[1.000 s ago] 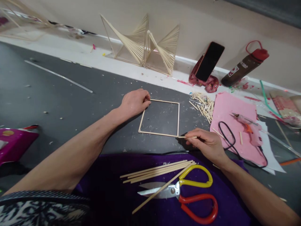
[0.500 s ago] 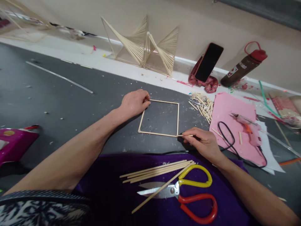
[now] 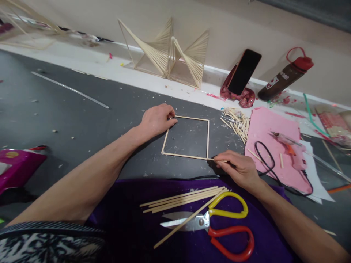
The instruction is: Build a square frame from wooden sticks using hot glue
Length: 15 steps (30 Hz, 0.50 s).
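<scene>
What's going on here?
A person is handling a square stick frame on the grey tabletop. The left hand is at its far left corner; the right hand pinches a thin stick at the near right corner. Whether that stick is joined on, I can't tell. Nearer, scissors and loose sticks lie on purple cloth.

One left hand point(image 3: 157, 118), one right hand point(image 3: 241, 170), one square frame point(image 3: 207, 138) and one short stick point(image 3: 210, 159) at the middle of a gray table point(image 3: 82, 124). By its near edge, one pair of scissors point(image 3: 201, 222) and perhaps five loose sticks point(image 3: 175, 204), overlap clouding the tally. Along the far edge: two fan-shaped models point(image 3: 156, 56), one phone point(image 3: 245, 72), one bottle point(image 3: 286, 78).
</scene>
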### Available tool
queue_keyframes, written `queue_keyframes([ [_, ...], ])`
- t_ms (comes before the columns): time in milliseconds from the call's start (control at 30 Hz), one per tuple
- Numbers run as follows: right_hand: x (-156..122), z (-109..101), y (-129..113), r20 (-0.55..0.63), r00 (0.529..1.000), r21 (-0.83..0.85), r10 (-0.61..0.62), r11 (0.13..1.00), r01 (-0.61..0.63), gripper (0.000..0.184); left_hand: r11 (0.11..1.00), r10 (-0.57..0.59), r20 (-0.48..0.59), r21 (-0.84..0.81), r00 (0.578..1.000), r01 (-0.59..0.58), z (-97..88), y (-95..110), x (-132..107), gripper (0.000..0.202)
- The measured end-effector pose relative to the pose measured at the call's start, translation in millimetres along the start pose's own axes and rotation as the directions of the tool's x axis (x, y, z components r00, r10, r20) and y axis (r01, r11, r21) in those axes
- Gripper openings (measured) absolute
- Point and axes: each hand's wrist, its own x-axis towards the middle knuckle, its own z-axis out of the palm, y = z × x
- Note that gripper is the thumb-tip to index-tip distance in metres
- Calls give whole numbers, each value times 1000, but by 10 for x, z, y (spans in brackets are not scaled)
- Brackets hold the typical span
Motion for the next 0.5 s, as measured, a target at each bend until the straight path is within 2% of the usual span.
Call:
queue_keyframes([
  [267, -20, -4, 26, -56, 997, 25, 58, 998, -57, 17, 1000, -11, 10, 4, 1000, 11, -5, 9, 1, 20],
  [500, -32, 7, 28, 0, 998, 84, 60, 995, -59, 15, 1000, 0, 3, 22, 1000, 0, -3, 4, -4, 19],
])
